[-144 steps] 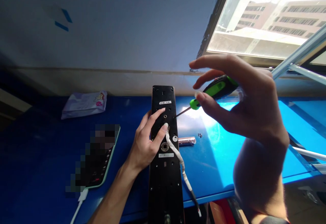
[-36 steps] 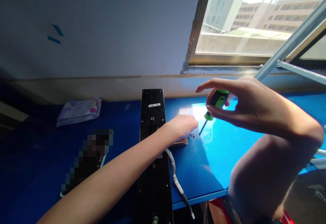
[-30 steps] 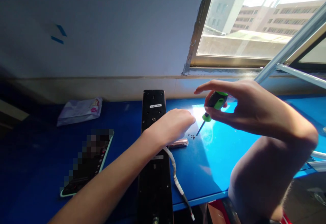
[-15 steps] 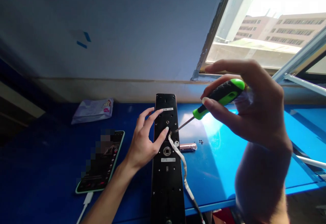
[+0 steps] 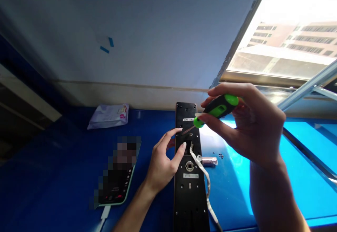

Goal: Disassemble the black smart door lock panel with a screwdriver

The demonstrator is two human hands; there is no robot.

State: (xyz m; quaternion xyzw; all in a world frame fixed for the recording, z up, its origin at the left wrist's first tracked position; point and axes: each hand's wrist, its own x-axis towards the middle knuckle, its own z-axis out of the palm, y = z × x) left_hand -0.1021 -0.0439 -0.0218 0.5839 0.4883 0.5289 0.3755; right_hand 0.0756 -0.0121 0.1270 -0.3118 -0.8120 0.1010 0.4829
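Note:
A long black panel (image 5: 190,198), which looks like the back of a door lock, lies on the blue table. It bears a square socket in a metal ring (image 5: 189,166), small holes and white labels. My left hand (image 5: 164,158) grips its left edge, thumb and index fingertip on its face. My right hand (image 5: 252,123) holds a green and black screwdriver (image 5: 217,109) by the handle. The slanting shaft points down-left, its tip over the panel near my left index finger. Whether a screw sits under the tip, I cannot tell. A white-wrapped cable (image 5: 201,167) comes out of the panel.
Right of the panel lie a pinkish metallic cylinder (image 5: 210,161) and several tiny dark screws (image 5: 220,156). To the left are a phone (image 5: 119,186) on a white charging cable (image 5: 105,212) and a lilac packet (image 5: 107,116). A wall and a window (image 5: 279,59) stand behind the table.
The screwdriver tip has moved from beside the cable outlet to higher up, on the panel's left side. My left index finger has shifted down toward the left edge. The camera view has turned left.

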